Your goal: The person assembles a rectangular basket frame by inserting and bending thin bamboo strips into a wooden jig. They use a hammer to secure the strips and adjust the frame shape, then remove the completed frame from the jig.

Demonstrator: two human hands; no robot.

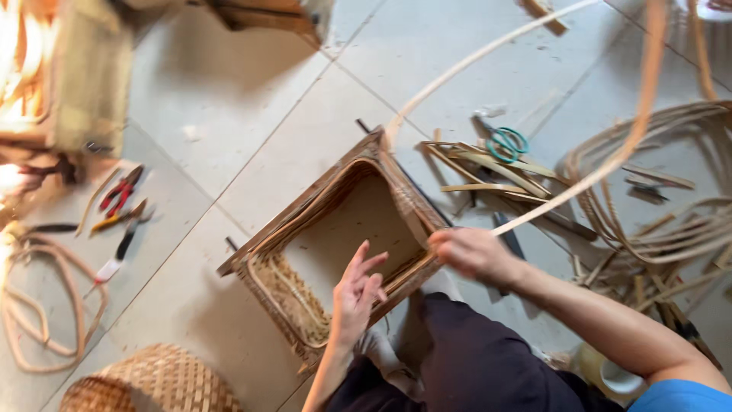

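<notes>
A square woven cane basket [320,206] lies tilted on the tiled floor, its opening toward me. My left hand [357,294] hovers at the near rim with fingers spread, holding nothing. My right hand [473,252] is closed on a long pale cane strip [579,187] at the basket's right rim. The strip loops up and away over the floor, and another stretch of it runs back to the basket's far corner.
Scissors with green handles [505,143] lie among cut cane pieces [488,172]. Coiled cane [671,221] is heaped at right. Red-handled pliers [118,191] and other tools lie at left, beside a cane loop [46,305]. A round woven basket [152,381] sits at bottom left.
</notes>
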